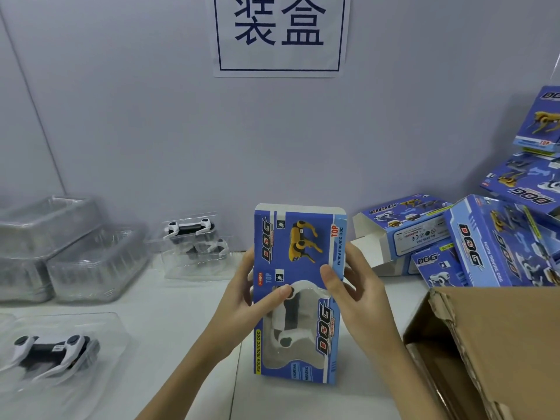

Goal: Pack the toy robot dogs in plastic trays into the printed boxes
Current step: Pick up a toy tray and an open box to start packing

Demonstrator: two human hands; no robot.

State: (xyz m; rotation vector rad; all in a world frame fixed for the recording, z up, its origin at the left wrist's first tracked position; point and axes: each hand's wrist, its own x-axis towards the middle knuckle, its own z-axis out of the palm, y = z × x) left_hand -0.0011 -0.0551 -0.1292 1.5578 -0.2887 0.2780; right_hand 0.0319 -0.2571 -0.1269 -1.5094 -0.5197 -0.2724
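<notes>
White dog [288, 322] inside printed box [298, 237]

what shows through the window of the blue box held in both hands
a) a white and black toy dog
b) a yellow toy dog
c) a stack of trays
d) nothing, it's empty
a: the printed box, gripped between the left hand and right hand, shows a white and black toy robot dog behind its clear window; the yellow dog is only printed above.

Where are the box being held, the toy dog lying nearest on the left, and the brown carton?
Held box [298, 247], head view: upper printed panel beside the yellow dog picture.
Nearest toy dog [50, 350], head view: its black body.
Brown carton [500, 334], head view: open flap.
</notes>
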